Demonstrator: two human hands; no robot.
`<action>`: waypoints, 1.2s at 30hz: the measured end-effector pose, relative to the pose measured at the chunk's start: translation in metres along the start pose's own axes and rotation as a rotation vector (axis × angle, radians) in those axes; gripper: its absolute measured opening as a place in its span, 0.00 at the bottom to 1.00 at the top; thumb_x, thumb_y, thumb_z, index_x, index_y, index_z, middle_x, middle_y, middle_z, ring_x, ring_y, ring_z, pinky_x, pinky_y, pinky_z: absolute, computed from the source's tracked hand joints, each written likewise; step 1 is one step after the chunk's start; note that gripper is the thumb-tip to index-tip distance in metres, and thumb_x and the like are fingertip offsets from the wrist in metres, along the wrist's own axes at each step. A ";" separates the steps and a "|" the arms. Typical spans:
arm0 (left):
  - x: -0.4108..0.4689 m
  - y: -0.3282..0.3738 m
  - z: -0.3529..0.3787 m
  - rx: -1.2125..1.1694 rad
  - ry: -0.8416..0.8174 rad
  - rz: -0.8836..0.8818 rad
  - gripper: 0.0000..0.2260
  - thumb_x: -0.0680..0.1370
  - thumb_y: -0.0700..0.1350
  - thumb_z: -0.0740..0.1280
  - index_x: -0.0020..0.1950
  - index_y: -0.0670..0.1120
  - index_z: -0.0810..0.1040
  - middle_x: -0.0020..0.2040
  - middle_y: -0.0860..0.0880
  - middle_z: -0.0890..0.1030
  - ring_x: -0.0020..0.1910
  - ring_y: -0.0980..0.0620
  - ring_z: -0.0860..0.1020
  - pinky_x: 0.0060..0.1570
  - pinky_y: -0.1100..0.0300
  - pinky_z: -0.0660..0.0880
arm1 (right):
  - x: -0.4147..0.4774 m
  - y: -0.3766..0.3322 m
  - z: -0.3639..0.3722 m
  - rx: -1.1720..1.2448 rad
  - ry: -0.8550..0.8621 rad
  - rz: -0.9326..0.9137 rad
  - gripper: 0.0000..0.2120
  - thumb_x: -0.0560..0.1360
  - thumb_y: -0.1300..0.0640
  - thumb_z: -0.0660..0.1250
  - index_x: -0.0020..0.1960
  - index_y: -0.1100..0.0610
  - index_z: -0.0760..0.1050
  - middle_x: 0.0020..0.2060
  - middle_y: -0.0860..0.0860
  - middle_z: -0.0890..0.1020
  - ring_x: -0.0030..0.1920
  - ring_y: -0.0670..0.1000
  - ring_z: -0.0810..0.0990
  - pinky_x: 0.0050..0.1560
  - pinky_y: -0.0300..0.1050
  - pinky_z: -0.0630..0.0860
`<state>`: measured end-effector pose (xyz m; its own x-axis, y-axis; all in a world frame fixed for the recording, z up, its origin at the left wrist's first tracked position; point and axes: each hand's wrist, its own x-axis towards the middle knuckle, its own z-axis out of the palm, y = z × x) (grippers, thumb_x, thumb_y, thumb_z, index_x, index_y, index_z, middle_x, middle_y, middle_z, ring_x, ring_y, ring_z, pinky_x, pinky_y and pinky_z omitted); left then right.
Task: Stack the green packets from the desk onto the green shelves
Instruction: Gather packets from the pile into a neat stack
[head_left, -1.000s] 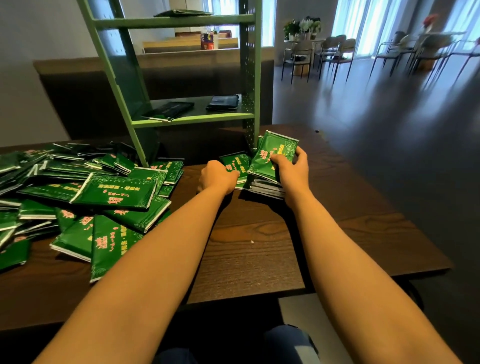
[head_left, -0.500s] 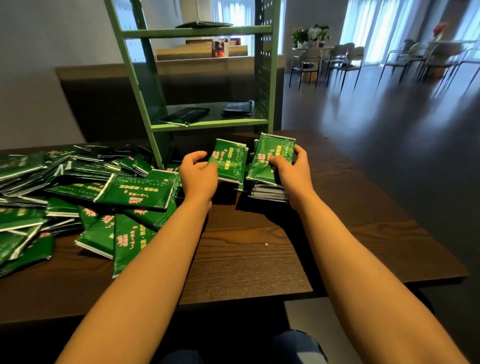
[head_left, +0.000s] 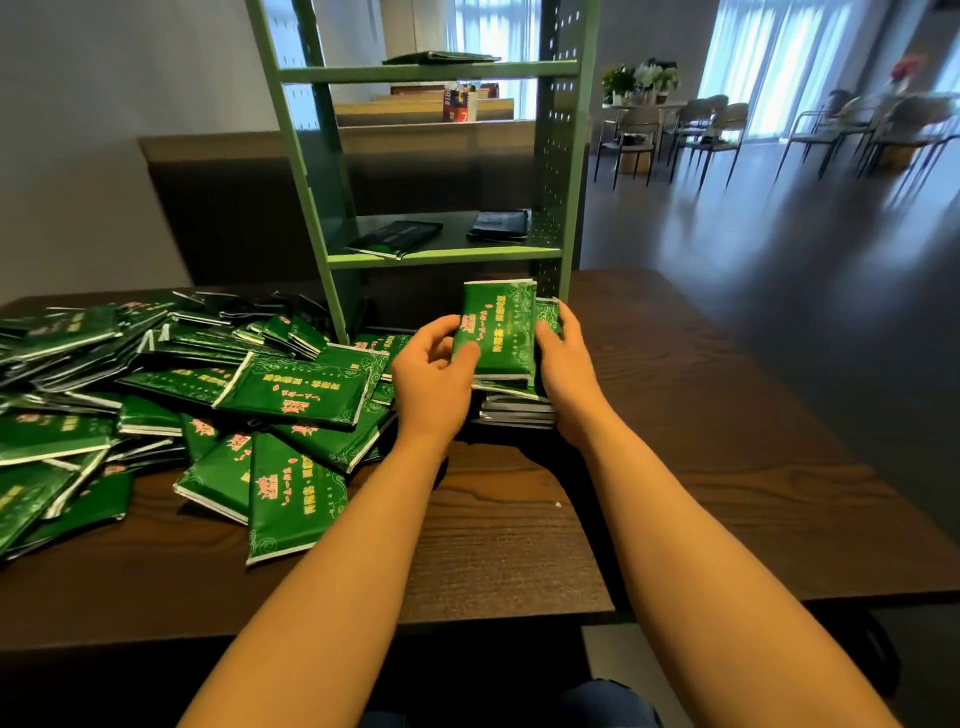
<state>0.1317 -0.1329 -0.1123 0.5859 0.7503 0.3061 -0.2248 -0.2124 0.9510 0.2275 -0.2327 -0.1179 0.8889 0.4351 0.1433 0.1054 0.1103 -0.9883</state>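
Green packets (head_left: 496, 332) are held tilted up near the table's (head_left: 675, 467) far edge. The left hand (head_left: 434, 374) pinches one side, the right hand (head_left: 563, 364) grips the other, just above a short stack (head_left: 517, 410). A loose pile (head_left: 182, 405) covers the left side, beside the green shelves (head_left: 441, 254).

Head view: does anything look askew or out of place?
The packets on the desk lie in a jumbled, overlapping heap at all angles. On the middle shelf, one packet sits skewed.
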 end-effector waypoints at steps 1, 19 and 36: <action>-0.002 -0.001 0.000 0.036 -0.012 0.027 0.13 0.77 0.35 0.69 0.61 0.43 0.79 0.44 0.54 0.81 0.38 0.66 0.79 0.42 0.70 0.76 | 0.000 -0.001 0.001 0.034 0.001 0.010 0.15 0.88 0.54 0.54 0.73 0.52 0.68 0.52 0.44 0.81 0.43 0.35 0.83 0.40 0.31 0.77; 0.005 0.016 -0.013 -0.047 -0.265 -0.311 0.36 0.64 0.42 0.65 0.74 0.46 0.67 0.50 0.45 0.81 0.52 0.46 0.79 0.59 0.42 0.77 | -0.017 0.004 0.001 0.027 -0.194 -0.023 0.42 0.66 0.63 0.71 0.78 0.54 0.62 0.62 0.57 0.81 0.60 0.54 0.84 0.55 0.51 0.83; -0.021 0.022 -0.013 -0.156 -0.350 -0.198 0.34 0.67 0.42 0.64 0.74 0.52 0.65 0.60 0.44 0.80 0.60 0.44 0.79 0.59 0.47 0.78 | -0.022 0.006 -0.001 -0.111 -0.349 0.021 0.49 0.58 0.69 0.67 0.78 0.55 0.62 0.66 0.53 0.80 0.67 0.52 0.78 0.67 0.55 0.77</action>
<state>0.1047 -0.1454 -0.0979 0.8522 0.5041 0.1401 -0.1806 0.0321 0.9830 0.2088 -0.2424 -0.1275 0.6875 0.7173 0.1135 0.1541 0.0087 -0.9880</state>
